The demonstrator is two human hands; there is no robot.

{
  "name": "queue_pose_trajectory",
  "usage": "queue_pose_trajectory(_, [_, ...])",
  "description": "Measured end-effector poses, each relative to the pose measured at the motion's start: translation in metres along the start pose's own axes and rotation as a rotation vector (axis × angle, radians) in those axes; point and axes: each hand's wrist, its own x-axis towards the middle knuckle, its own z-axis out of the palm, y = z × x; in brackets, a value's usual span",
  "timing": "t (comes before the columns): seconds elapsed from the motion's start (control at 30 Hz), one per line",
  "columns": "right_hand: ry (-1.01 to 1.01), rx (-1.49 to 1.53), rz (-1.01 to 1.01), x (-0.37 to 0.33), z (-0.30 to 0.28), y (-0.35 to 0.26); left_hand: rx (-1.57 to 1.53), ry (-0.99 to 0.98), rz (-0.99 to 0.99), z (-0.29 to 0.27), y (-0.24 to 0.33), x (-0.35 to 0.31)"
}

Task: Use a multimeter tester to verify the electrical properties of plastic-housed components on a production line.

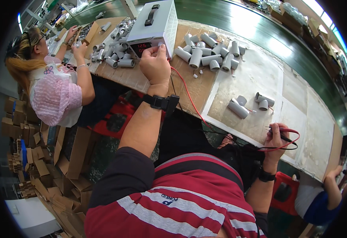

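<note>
The left hand (156, 65) touches the boxy, pale-grey power supply (155, 31) on the scuffed, pale-topped counter (256, 87); I cannot discern its grip. The right hand (275, 139) grips slender red and black probes (286, 129).

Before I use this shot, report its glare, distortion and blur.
Head view: white glare on the green surface beyond the table; the table's far edge curves, and corners go black; the co-worker at the right rim looks soft, the power supply fairly crisp.
</note>
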Motion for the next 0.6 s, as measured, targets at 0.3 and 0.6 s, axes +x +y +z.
queue_pose_trajectory(0.3, [0.002,-0.017,-0.014,-0.0006,0.0005,0.0013,-0.045,0.009,-0.010,0.0010,-0.0022,0.0000])
queue_pose_trajectory(0.6, [0.028,-0.014,-0.014,-0.0012,0.0027,0.0013,-0.009,0.006,-0.057,0.0002,0.0009,0.0005])
